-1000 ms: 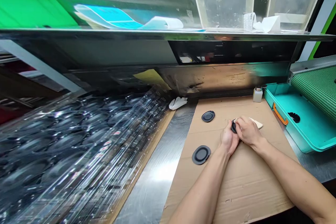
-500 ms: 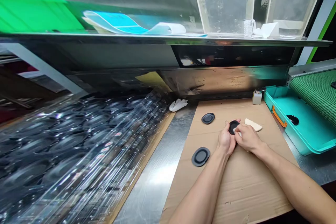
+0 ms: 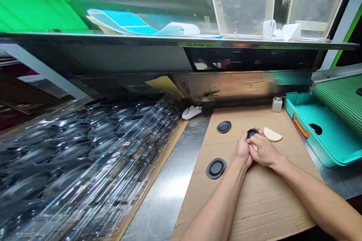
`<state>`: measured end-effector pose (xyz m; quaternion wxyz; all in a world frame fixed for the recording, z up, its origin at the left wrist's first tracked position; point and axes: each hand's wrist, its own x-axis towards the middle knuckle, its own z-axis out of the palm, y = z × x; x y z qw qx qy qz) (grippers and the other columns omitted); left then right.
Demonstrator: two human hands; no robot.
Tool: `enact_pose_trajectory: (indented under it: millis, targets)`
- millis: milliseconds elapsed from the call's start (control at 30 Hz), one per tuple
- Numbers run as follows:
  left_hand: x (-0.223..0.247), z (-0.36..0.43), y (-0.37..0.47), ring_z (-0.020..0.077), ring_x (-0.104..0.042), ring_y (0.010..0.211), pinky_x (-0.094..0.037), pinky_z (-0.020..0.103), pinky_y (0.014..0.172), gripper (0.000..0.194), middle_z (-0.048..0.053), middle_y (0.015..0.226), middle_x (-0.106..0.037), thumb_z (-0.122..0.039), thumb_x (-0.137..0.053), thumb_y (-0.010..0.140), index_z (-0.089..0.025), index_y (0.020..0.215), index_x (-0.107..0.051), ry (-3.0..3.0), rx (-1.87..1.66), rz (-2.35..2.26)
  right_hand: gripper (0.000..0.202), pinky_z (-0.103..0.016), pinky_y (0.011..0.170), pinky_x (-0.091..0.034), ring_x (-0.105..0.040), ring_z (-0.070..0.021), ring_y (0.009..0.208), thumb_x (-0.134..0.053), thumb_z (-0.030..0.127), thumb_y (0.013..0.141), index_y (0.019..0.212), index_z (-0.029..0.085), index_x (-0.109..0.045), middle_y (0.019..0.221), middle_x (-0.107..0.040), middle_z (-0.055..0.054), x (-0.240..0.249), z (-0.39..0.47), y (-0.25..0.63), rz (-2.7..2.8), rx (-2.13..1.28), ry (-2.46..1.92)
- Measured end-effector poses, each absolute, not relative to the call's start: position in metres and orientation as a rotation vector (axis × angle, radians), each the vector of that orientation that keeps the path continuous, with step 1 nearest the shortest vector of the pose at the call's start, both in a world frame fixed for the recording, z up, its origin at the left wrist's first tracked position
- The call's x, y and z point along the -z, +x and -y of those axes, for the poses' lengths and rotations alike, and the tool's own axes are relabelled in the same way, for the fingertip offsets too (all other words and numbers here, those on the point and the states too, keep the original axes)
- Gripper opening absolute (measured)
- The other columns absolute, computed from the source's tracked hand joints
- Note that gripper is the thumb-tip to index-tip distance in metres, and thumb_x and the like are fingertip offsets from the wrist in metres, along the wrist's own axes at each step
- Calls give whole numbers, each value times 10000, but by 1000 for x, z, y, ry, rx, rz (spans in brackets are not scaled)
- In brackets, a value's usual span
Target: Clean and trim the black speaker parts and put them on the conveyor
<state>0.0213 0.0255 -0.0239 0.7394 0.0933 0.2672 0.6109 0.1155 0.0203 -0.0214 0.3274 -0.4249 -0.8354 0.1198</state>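
My left hand (image 3: 243,150) is closed round the edge of a small round black part (image 3: 252,132), held above the cardboard. My right hand (image 3: 264,148) bears on the part's near side, fingers bent round a small white wad (image 3: 255,147), perhaps cloth; most of it is hidden. Just right of the hands lies a cream half-round pad (image 3: 272,134). To the left, two more round black parts, one farther (image 3: 224,127) and one nearer (image 3: 216,168), rest flat on the cardboard sheet (image 3: 271,199).
Clear plastic trays (image 3: 70,158) with dark round pieces fill the left. A crumpled white tissue (image 3: 191,112) lies beside them. At the right stand a small bottle (image 3: 277,104) and a turquoise bin (image 3: 328,154), below a green conveyor belt (image 3: 342,92). A metal shelf (image 3: 240,44) spans the back.
My right hand has shifted slightly left and down across the black part, which now tilts more and shows less of its face. The other parts lie where they were.
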Motion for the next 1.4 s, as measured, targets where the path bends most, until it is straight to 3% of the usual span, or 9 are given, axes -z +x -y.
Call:
enact_pose_trajectory:
  millis: [233, 600, 700, 800, 933, 1033, 1133, 1267, 1400]
  targets:
    - [25, -28, 15, 242, -685, 1109, -541, 399, 1001, 396, 157, 1091, -740, -348, -368, 1038, -118, 967, -683, 237, -1359, -582, 154, -269, 659, -391, -607, -194, 869, -478, 221, 980, 989, 206, -631, 1008, -650, -68, 12, -18, 129, 2269, -23, -1438]
    - [32, -29, 20, 227, -706, 1058, -551, 401, 982, 323, 146, 1061, -750, -291, -412, 1030, -111, 1044, -680, 310, -1360, -635, 181, -261, 646, -390, -626, -185, 819, -484, 250, 976, 978, 220, -662, 993, -676, -61, 4, -31, 137, 2082, -55, -1585]
    - [30, -34, 11, 241, -704, 1067, -555, 410, 977, 349, 169, 1100, -737, -308, -387, 1033, -106, 1037, -672, 271, -1366, -661, 140, -249, 639, -393, -622, -170, 768, -548, 174, 884, 857, 203, -683, 873, -696, -46, 6, -24, 139, 2187, -258, -1449]
    - [29, -39, 2, 255, -710, 1036, -574, 425, 934, 376, 180, 1151, -718, -341, -369, 1031, -109, 1033, -665, 208, -1347, -674, 135, -223, 583, -375, -573, -128, 624, -587, 171, 817, 719, 200, -676, 662, -646, 12, 6, -19, 141, 2435, -715, -1107]
    - [28, -41, -8, 263, -710, 1012, -592, 422, 855, 424, 172, 1199, -697, -405, -342, 1030, -123, 1006, -658, 173, -1326, -642, 318, -226, 541, -346, -518, -115, 563, -534, 376, 930, 733, 191, -702, 615, -613, 16, 0, -24, 151, 2375, -913, -1115]
    - [26, -40, -11, 276, -698, 1045, -592, 387, 781, 484, 188, 1244, -671, -443, -286, 1034, -124, 1006, -649, 176, -1325, -618, 366, -274, 685, -412, -595, -186, 798, -560, 504, 934, 860, 196, -743, 843, -691, -60, -5, -33, 166, 2208, -432, -1447]
    - [25, -40, -12, 268, -695, 1055, -587, 358, 769, 432, 187, 1261, -665, -391, -298, 1034, -130, 1004, -642, 169, -1317, -615, 371, -370, 849, -424, -573, -292, 1056, -712, 442, 835, 1130, 216, -720, 1140, -668, -140, -5, -41, 182, 2178, -78, -1724]
    - [24, -41, -9, 271, -702, 1042, -585, 399, 852, 319, 195, 1195, -688, -282, -362, 1001, -119, 996, -636, 153, -1318, -611, 363, -351, 855, -432, -597, -264, 1017, -622, 345, 916, 1252, 213, -659, 1093, -674, -123, 0, -45, 179, 2189, -170, -1718]
    - [22, -39, 0, 252, -707, 1028, -572, 399, 911, 244, 179, 1095, -715, -193, -410, 931, -109, 961, -636, 144, -1348, -587, 382, -324, 896, -441, -579, -235, 1025, -579, 420, 965, 1276, 209, -648, 1083, -662, -102, 9, -28, 141, 2056, -217, -1533]
